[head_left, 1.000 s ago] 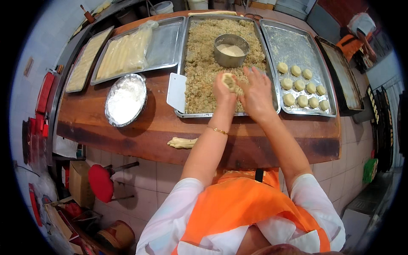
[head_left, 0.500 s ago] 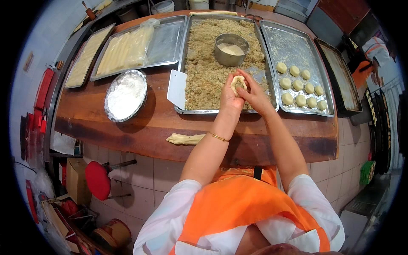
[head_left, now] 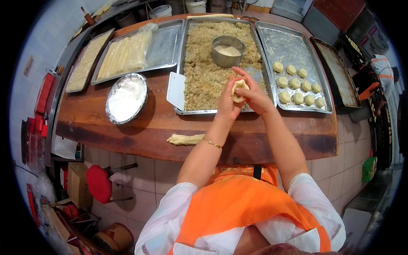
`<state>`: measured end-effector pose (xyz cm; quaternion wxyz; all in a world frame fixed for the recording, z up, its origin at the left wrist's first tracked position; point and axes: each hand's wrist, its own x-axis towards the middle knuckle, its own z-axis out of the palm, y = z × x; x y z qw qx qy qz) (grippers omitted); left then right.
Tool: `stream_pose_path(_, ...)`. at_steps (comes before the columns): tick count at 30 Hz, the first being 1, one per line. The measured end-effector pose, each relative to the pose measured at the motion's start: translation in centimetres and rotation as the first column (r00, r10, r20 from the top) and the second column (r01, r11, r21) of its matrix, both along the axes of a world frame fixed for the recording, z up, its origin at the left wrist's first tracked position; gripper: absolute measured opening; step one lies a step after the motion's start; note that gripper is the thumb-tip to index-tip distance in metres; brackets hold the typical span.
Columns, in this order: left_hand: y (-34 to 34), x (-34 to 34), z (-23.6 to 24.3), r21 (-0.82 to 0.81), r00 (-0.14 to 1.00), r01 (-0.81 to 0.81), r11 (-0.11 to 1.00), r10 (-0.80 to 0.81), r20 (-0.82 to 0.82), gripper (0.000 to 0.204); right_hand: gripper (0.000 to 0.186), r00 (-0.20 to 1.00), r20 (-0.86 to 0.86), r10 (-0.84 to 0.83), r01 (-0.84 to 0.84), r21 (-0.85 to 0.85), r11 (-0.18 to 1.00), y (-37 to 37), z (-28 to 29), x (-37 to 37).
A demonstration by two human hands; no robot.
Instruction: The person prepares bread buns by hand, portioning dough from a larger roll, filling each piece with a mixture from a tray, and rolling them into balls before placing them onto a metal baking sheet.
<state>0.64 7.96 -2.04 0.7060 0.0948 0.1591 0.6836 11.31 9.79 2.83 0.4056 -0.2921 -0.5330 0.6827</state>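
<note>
Both hands hold a hollowed piece of dough [head_left: 239, 86] over the near edge of the filling tray. My left hand [head_left: 227, 106] cups it from the left, fingers wrapped round its outside. From the right, my right hand [head_left: 258, 98] grips the rim, its thumb pressed into the hollow. Under and beyond the hands lies a large metal tray [head_left: 180, 111] of crumbly brown filling [head_left: 204, 46]. A round metal bowl [head_left: 228, 51] with pale grains sits on that filling. A white scraper [head_left: 176, 90] rests at the tray's near left corner. A dough strip [head_left: 185, 139] lies on the table by my left forearm.
At right, a metal tray [head_left: 289, 42] carries several round dough balls [head_left: 294, 82]; a dark-rimmed tray [head_left: 338, 72] lies beyond. Left are a bowl of white flour [head_left: 126, 97] and trays of dough strips [head_left: 123, 53]. A red stool [head_left: 99, 183] stands below. Another person [head_left: 384, 72] is at far right.
The dough has turned and its hollow looks wider in my hands. My right thumb has moved deeper into it. The view has shifted slightly; the person at far right has moved.
</note>
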Motion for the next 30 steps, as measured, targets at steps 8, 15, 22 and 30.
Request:
stream_pose_path(8, 0.8, -0.1, -2.7, -0.085, 0.999, 0.012, 0.996, -0.008, 0.048, 0.025, 0.055, 0.971, 0.207, 0.119, -0.122, 0.001, 0.992, -0.3, -0.2, 0.1)
stream_pose_path(15, 0.5, 0.5, -1.6, -0.247, 0.993, -0.118, 0.962, 0.116, -0.024, 0.026, 0.062, 0.966, 0.228, 0.125, -0.140, 0.049, 0.989, -0.4, -2.9, 0.4)
stream_pose_path(22, -2.4, -1.4, -0.4, 0.077, 0.966, 0.236, 0.969, -0.243, 0.091, 0.040, 0.081, 0.791, 0.592, -0.151, -0.321, 0.614, 0.721, -0.2, -0.2, 2.4)
stream_pose_path(30, -4.8, -0.5, 0.5, 0.085, 0.984, 0.171, 0.982, -0.175, 0.044, 0.036, 0.051, 0.901, 0.378, -0.213, -0.123, 0.692, 0.711, -3.7, 0.5, 0.8)
